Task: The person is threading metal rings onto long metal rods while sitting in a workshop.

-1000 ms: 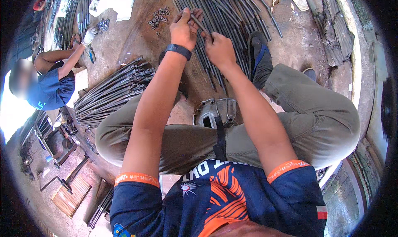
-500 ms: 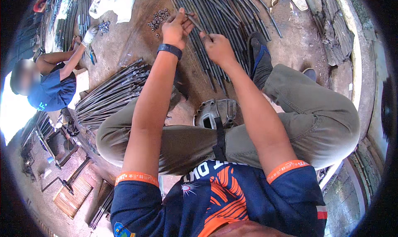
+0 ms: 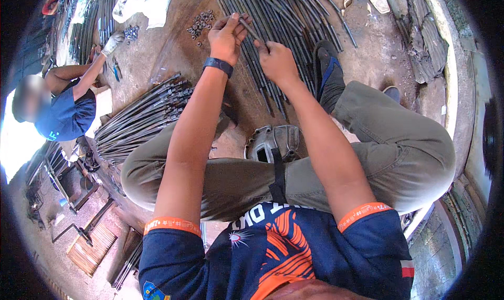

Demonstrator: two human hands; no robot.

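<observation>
A dark metal rod [image 3: 251, 32] slants between my two hands, above a fan of similar dark rods [image 3: 283, 21] on the floor. My left hand [image 3: 227, 41], with a dark band at its wrist, is closed at the rod's far end; whether a nut sits under those fingers I cannot make out. Thumb and fingers of my right hand [image 3: 278, 63] close round the rod closer to me. Left of my left hand lies a loose cluster of small metal nuts [image 3: 201, 22].
A welding mask [image 3: 281, 142] lies by my crossed legs. Bundled rods [image 3: 144, 119] spread out beyond my left knee. At the left sits a co-worker [image 3: 63, 105], a gloved hand near more nuts [image 3: 131, 33]. Pliers [image 3: 116, 70] and a white sack [image 3: 144, 6] are nearby.
My left hand has shifted slightly to the right and nearer to me along the rod. My right hand stays almost in place, still gripping it.
</observation>
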